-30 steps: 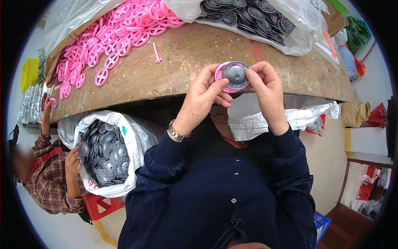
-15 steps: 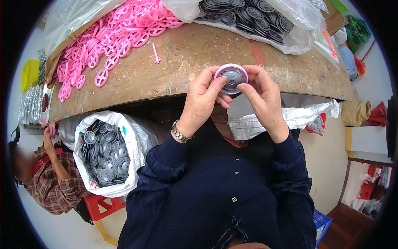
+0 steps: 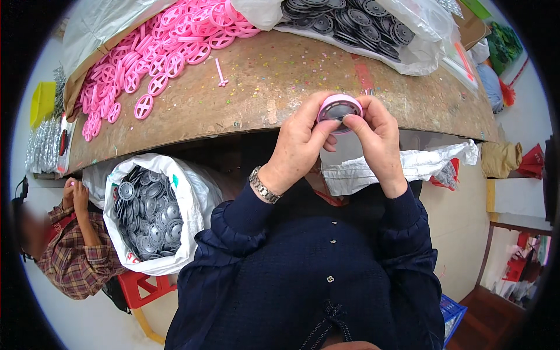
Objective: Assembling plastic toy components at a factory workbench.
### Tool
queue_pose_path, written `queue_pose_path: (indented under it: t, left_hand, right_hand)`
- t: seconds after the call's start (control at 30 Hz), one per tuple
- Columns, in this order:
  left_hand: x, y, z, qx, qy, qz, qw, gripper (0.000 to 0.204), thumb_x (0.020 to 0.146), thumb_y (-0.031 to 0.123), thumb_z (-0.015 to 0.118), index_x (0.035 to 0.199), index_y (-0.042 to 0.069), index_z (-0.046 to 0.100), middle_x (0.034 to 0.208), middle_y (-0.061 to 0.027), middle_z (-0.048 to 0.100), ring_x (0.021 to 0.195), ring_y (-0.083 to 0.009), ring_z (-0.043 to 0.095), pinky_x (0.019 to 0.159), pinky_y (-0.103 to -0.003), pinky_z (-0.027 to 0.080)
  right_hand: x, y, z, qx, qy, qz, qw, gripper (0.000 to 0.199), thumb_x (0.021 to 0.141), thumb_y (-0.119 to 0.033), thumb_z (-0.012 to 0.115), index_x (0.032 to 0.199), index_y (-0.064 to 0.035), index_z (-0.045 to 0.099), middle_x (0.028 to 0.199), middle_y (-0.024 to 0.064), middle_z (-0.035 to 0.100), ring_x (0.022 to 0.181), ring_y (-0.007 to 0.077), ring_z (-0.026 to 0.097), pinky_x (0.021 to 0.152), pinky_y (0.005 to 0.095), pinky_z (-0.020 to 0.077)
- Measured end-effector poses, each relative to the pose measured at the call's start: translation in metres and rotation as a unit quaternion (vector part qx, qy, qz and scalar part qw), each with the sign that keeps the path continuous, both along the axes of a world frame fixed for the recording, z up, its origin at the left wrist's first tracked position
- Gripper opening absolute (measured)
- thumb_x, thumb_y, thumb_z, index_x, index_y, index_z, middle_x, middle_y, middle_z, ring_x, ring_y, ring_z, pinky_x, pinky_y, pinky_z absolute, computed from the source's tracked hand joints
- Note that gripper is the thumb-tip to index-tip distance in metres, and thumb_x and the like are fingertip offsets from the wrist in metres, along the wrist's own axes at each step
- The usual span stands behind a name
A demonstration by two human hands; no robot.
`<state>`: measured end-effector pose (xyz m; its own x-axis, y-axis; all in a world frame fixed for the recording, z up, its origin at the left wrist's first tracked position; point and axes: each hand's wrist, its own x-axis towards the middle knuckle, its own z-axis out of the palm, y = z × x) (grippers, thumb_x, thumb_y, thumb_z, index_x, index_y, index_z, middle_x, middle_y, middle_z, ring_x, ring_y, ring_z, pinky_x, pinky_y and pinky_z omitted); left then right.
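Between both hands I hold a small toy wheel [image 3: 340,109], a grey disc seated in a pink ring, just in front of the table's near edge. My left hand [image 3: 300,140], with a metal watch [image 3: 263,185] on its wrist, grips the wheel's left side, thumb pressing on the grey face. From the right, my right hand [image 3: 378,137] closes on the other side, its thumb also on the disc. The fingers behind the wheel are mostly hidden. Both thumb tips nearly meet at the disc's middle.
Pink spoked rings [image 3: 169,49] lie heaped on the table [image 3: 245,81], near a loose pink stick [image 3: 220,73]. Black discs [image 3: 361,23] fill plastic at the back. A white sack [image 3: 195,192] of grey discs stands left on a red stool [image 3: 140,291]. A co-worker [image 3: 81,251] sits beyond it.
Both hands have shifted slightly right with the wheel, which now tilts so its face looks flatter. The thumbs have drawn closer together. The co-worker's two hands have come together.
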<state>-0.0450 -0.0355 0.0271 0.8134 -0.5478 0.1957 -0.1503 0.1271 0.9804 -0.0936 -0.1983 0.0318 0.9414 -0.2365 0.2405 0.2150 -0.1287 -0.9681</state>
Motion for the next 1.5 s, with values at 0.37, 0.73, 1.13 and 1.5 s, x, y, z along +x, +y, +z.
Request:
queue_pose_path:
  t: [0.37, 0.73, 1.13, 1.5]
  left_hand:
    - [-0.003, 0.006, -0.006, 0.053, -0.054, -0.027, 0.997, 0.029, 0.098, 0.000, 0.053, 0.127, 0.001, 0.054, 0.100, -0.0067, 0.062, 0.075, -0.0103, 0.065, 0.062, -0.023, 0.055]
    - [0.057, 0.052, 0.005, 0.210, -0.432, 0.215, 0.850, 0.029, 0.085, 0.017, 0.069, 0.110, 0.002, 0.063, 0.107, -0.0187, 0.060, 0.105, -0.0375, 0.055, 0.093, -0.046, 0.044]
    - [0.185, 0.176, -0.027, 0.549, -0.362, 0.437, 0.613, 0.046, 0.086, 0.034, 0.069, 0.125, 0.012, 0.062, 0.125, -0.0211, 0.057, 0.119, -0.0403, 0.051, 0.097, -0.051, 0.043]
    - [0.166, 0.146, -0.017, 0.382, -0.352, 0.366, 0.772, 0.022, 0.091, 0.020, 0.065, 0.097, -0.002, 0.064, 0.095, -0.0149, 0.065, 0.082, -0.0267, 0.063, 0.072, -0.039, 0.049]
  right_hand:
    - [-0.006, 0.006, -0.001, -0.055, -0.002, 0.010, 0.998, 0.012, 0.089, -0.007, 0.068, 0.098, 0.0001, 0.065, 0.085, 0.0038, 0.067, 0.079, 0.0088, 0.061, 0.072, 0.0253, 0.0503]
    - [-0.025, -0.034, 0.018, -0.425, -0.009, -0.032, 0.905, 0.014, 0.086, -0.011, 0.071, 0.095, -0.0026, 0.065, 0.083, 0.0107, 0.065, 0.078, 0.0235, 0.062, 0.072, 0.0327, 0.0476]
    - [-0.060, -0.089, -0.013, -0.586, 0.100, -0.022, 0.804, 0.025, 0.082, -0.022, 0.072, 0.098, -0.0038, 0.066, 0.093, 0.0126, 0.066, 0.091, 0.0346, 0.061, 0.076, 0.0430, 0.0453]
    - [-0.027, -0.054, 0.019, -0.442, 0.054, 0.029, 0.895, 0.019, 0.087, -0.010, 0.069, 0.102, 0.0000, 0.068, 0.100, 0.0159, 0.069, 0.092, 0.0325, 0.066, 0.082, 0.0372, 0.0510]
